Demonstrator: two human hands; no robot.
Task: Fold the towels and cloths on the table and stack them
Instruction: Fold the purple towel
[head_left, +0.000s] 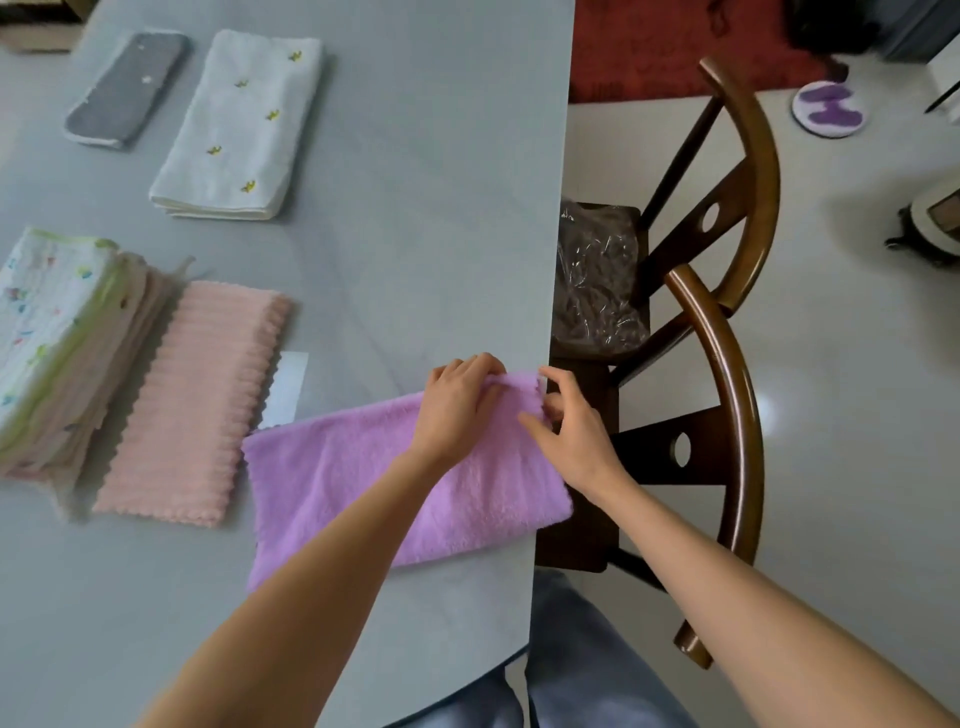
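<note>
A home dining room.

A grey table (415, 208) fills the left, with folded towels (239, 124) at 11 o'clock. Two wooden chairs (727, 364) with curved backs are tucked in at 3 o'clock on a pale tiled floor (857, 415). A red rug (675, 47) lies at 1 o'clock, a purple-patterned disc (828, 109) on the floor beside it.

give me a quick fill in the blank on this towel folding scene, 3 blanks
1. Both hands, the left hand and the right hand, pinch the far right corner of the ____ cloth.
2. The white towel with small yellow motifs lies folded to the right of the ____ cloth.
3. The ribbed ____ cloth lies right of the stack.

Missing words: purple; grey; pink
</note>
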